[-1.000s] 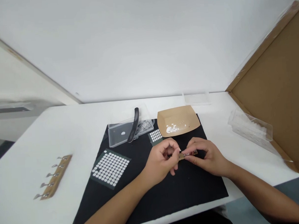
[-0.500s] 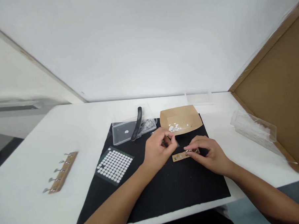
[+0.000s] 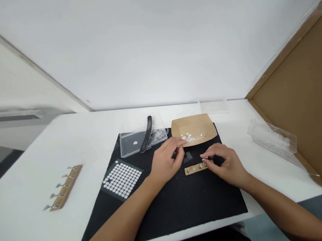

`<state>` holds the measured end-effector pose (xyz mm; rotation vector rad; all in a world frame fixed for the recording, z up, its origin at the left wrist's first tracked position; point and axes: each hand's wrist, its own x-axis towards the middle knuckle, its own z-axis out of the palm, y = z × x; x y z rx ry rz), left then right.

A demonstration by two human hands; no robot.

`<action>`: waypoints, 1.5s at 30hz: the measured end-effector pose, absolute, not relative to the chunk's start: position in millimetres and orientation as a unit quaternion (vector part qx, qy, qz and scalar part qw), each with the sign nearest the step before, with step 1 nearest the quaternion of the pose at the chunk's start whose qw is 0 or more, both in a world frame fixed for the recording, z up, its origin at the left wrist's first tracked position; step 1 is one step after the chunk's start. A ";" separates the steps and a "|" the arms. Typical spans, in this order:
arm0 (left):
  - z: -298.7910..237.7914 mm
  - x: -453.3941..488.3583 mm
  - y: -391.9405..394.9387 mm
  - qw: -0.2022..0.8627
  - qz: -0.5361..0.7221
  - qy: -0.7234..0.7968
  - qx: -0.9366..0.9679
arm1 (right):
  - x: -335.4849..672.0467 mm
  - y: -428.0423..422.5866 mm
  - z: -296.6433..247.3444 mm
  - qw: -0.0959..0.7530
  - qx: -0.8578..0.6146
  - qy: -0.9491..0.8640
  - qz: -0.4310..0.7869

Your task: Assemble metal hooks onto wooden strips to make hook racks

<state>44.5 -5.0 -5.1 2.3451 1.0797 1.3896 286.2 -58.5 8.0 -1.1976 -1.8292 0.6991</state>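
Observation:
My left hand (image 3: 167, 160) is at the near edge of the brown paper tray (image 3: 194, 122), fingers bent and thumb close to them; anything between the fingertips is too small to make out. My right hand (image 3: 227, 163) pinches a small shiny metal piece (image 3: 206, 158) just above the right part of a wooden strip (image 3: 197, 168). The strip lies on the black mat (image 3: 191, 208) and carries small metal fittings in a row; my right fingers hide part of its right end. White flakes (image 3: 188, 137) lie in the tray.
A sheet of white dots (image 3: 122, 179) lies on the mat's left. Behind it, a clear plastic box (image 3: 130, 143) has a black curved handle (image 3: 146, 133) across it. A second wooden strip with metal clips (image 3: 66, 186) stands far left. Another clear box (image 3: 273, 137) is at right beside cardboard (image 3: 306, 93).
My right hand has lifted the small metal piece slightly off the strip, exposing more of its fittings. My left hand has shifted a little left, its fingers stretching toward the tray.

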 end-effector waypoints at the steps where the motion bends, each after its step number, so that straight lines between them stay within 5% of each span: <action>1: -4.6 42.9 -6.2 0.108 0.468 0.363 0.798 | 286.2 -58.4 7.8 0.410 -0.476 -0.727 0.277; 11: 2.9 32.9 -10.7 0.200 0.339 0.203 0.897 | 276.3 -62.8 -3.6 0.377 -0.473 -0.764 0.226; 24: -3.5 23.3 -5.2 0.189 0.246 0.203 0.929 | 269.4 -67.4 -4.2 0.304 -0.482 -0.802 0.178; 45: -1.1 23.3 -5.6 0.198 0.242 0.198 0.929 | 270.5 -66.4 -4.2 0.401 -0.441 -0.759 0.263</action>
